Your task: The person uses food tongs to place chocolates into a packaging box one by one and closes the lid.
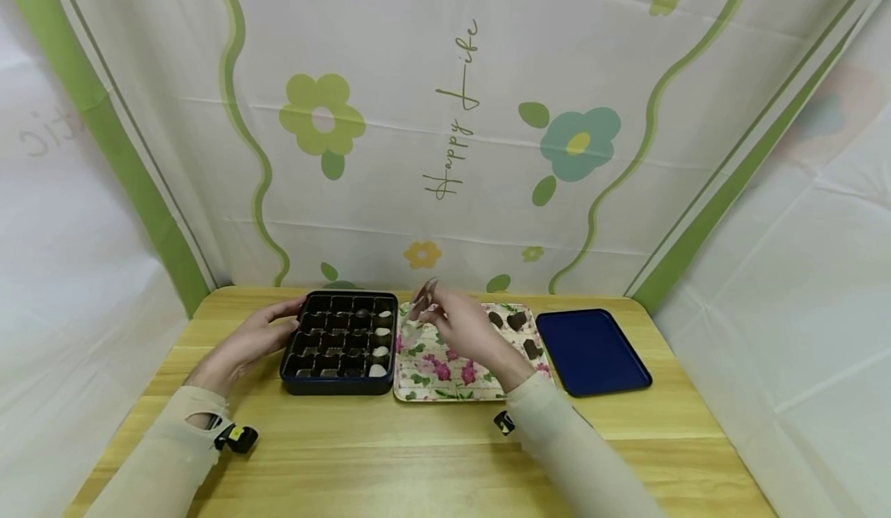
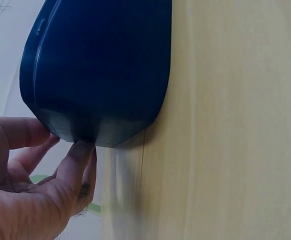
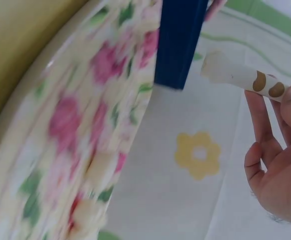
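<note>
While left hand [image 1: 259, 342] rests spread against box [image 1: 337, 386], right hand [image 1: 468, 328] pinches tool [image 3: 243, 76]: probably light, stiff; best gripped mid-length.

Printed white cloth with green and yellow flowers [image 1: 390, 116] hangs behind a yellowish wood-grain table [image 1: 362, 456], the fabric matt and lightly creased, the tabletop smooth with a soft sheen. A dark blue rounded-corner box [image 2: 110, 55], metal or hard plastic, shows a smooth surface with a dull gloss; its black compartmented insert [image 1: 332, 334] looks like thin, shiny plastic. The dark blue flat square panel [image 1: 593, 352] beyond is smooth and faintly satiny. A pink-flowered cream tray [image 1: 435, 388] wears a smooth printed face — its rim catches a glint. Dark brown lumps [image 1: 517, 322] look matt, while a white stick with brown ovals [image 3: 240, 75] appears smooth. Cream sleeves [image 1: 571, 441] — thin cloth — look matt.
</note>
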Demonstrator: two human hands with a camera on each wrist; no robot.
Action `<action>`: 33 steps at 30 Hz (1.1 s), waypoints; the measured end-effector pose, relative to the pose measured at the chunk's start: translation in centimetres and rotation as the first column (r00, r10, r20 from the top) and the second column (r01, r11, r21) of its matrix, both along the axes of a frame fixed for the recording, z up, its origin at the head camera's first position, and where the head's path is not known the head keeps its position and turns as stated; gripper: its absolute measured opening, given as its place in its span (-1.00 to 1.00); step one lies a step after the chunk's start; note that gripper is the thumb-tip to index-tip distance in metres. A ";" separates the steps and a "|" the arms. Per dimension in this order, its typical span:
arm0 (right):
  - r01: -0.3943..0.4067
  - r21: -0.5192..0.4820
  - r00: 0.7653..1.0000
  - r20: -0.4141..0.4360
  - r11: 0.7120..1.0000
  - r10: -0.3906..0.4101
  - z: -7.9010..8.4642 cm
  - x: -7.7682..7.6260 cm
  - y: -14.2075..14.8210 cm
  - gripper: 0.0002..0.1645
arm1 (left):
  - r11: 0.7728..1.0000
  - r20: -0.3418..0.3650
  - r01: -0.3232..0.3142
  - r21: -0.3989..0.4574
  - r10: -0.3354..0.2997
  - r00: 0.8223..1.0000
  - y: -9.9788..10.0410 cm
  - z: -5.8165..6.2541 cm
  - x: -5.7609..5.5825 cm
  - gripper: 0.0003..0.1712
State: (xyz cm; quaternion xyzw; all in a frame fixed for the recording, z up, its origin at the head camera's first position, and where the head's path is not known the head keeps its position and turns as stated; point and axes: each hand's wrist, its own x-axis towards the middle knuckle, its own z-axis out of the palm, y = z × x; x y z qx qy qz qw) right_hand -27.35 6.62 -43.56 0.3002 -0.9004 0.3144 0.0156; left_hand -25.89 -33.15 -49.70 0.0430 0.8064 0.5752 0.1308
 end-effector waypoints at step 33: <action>-0.238 0.200 0.955 -0.128 0.950 0.266 -1.8 3.3 -12.0 -0.80 | 1.000 0.000 -0.018 0.022 0.018 1.000 0.0 -0.2 -0.1 -0.29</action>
